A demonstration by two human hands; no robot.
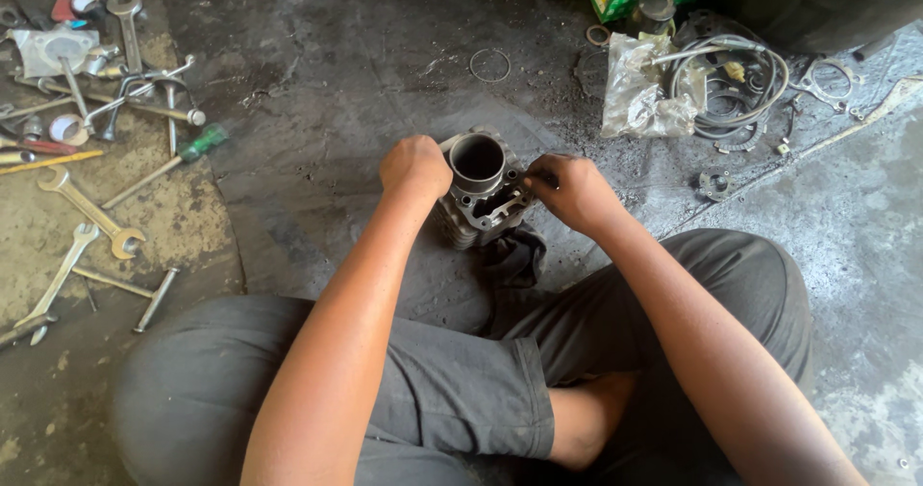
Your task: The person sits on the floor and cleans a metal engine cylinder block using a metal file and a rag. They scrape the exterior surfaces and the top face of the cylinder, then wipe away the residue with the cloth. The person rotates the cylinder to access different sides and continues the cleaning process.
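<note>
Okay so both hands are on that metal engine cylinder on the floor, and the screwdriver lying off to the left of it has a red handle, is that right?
Not quite. In the head view the screwdriver lying to the left has a green handle, not red. The rest holds: the left hand and right hand are both on the metal engine cylinder, which sits on the floor.

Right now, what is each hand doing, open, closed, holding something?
Left hand: closed, gripping the rim of the grey engine cylinder.
Right hand: fingers curled against the cylinder's other side; whether it pinches anything cannot be told.
</note>
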